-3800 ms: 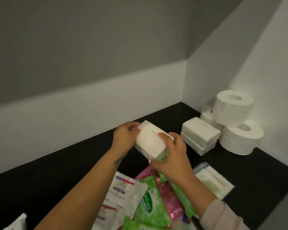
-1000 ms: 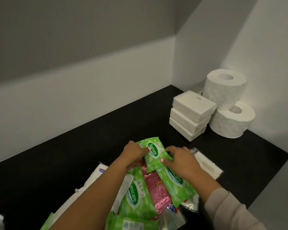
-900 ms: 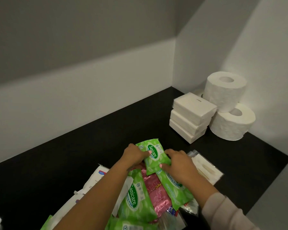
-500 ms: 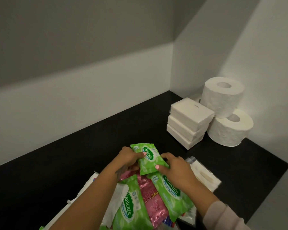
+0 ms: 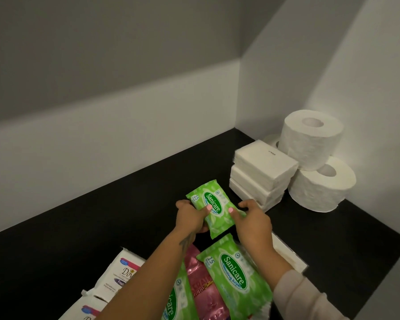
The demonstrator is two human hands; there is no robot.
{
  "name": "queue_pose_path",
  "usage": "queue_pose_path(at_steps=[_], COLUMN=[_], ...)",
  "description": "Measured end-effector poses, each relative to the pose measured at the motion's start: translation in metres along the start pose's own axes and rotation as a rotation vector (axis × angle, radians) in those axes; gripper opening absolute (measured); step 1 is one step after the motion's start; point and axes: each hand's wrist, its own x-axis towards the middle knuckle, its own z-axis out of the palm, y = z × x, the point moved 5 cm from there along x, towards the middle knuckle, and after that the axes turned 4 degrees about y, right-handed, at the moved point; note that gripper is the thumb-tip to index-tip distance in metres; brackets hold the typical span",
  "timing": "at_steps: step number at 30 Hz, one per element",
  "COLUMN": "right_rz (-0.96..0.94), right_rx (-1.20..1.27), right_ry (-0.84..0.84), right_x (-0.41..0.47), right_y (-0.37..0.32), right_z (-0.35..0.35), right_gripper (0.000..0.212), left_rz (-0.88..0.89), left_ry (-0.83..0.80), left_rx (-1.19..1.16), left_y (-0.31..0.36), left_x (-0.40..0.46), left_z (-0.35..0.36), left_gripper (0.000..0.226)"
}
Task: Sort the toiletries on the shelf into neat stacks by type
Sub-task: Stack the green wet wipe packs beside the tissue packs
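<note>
Head view: left hand [image 5: 189,218] and right hand [image 5: 252,218] both pinch one green wipes pack [image 5: 211,207], thumbs on top, held just above the black shelf [image 5: 125,218] near the stacked white tissue packs [image 5: 261,172]. Risk: slick film slips; a careless set-down could nudge that stack askew.

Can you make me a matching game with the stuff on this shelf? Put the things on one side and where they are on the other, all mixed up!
Things:
1. held green wipes pack
2. white tissue packs
3. toilet rolls
4. pink packet

Places:
A. in the shelf's far right corner
B. lying between green packs in the near pile
C. gripped by the left hand and right hand
D. stacked three high beside the rolls

Pairs: 1-C, 2-D, 3-A, 4-B
</note>
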Motion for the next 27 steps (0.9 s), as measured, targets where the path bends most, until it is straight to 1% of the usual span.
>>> queue_pose_path(at_steps=[1, 3, 6, 8, 9, 11, 12, 15, 17, 20, 23, 25, 27], right_rz=[-0.017, -0.028, -0.081, -0.18, -0.254, -0.394, -0.43, -0.429, -0.419, -0.423, -0.424, -0.409, -0.392], right_rx=[-0.045, -0.108, -0.214, -0.285, -0.314, -0.371, -0.39, -0.474, -0.531, -0.591, -0.589, -0.512, -0.402], right_ry=[0.014, 0.017, -0.018, -0.03, -0.033, -0.082, -0.143, -0.353, -0.411, -0.443, -0.476, -0.489, -0.446], right_x=[-0.001, -0.003, -0.005, -0.007, -0.008, -0.009, -0.009, -0.01, -0.011, -0.01, -0.005, -0.004, -0.004], right_y=[0.001, 0.003, 0.005, -0.001, -0.004, -0.009, -0.01, -0.004, 0.001, 0.006, 0.006, 0.005, 0.004], right_z=[-0.001, -0.003, -0.005, -0.007, -0.006, 0.001, 0.006, 0.019, 0.023, 0.024, 0.024, 0.02, 0.011], right_gripper=[0.038, 0.045, 0.04, 0.033, 0.034, 0.04, 0.044, 0.056, 0.059, 0.061, 0.06, 0.057, 0.052], left_rz=[0.008, 0.016, 0.048, 0.067, 0.078, 0.102, 0.118, 0.164, 0.188, 0.221, 0.249, 0.265, 0.285], left_ry=[0.02, 0.065, 0.119, 0.123, 0.12, 0.123, 0.123, 0.135, 0.152, 0.189, 0.189, 0.199, 0.206], left_rx=[-0.001, -0.003, 0.02, 0.058, 0.084, 0.129, 0.149, 0.291, 0.434, 0.641, 0.667, 0.637, 0.625], left_y=[0.001, 0.004, 0.008, 0.008, 0.007, 0.005, 0.005, 0.007, 0.008, 0.011, 0.012, 0.012, 0.011], left_x=[0.0, 0.003, 0.007, 0.009, 0.011, 0.012, 0.012, 0.01, 0.008, 0.004, 0.001, -0.003, -0.008], left_z=[0.002, 0.003, 0.006, 0.01, 0.012, 0.015, 0.017, 0.02, 0.021, 0.02, 0.02, 0.017, 0.014], left_gripper=[0.051, 0.054, 0.057, 0.058, 0.057, 0.054, 0.055, 0.06, 0.069, 0.078, 0.079, 0.078, 0.075])
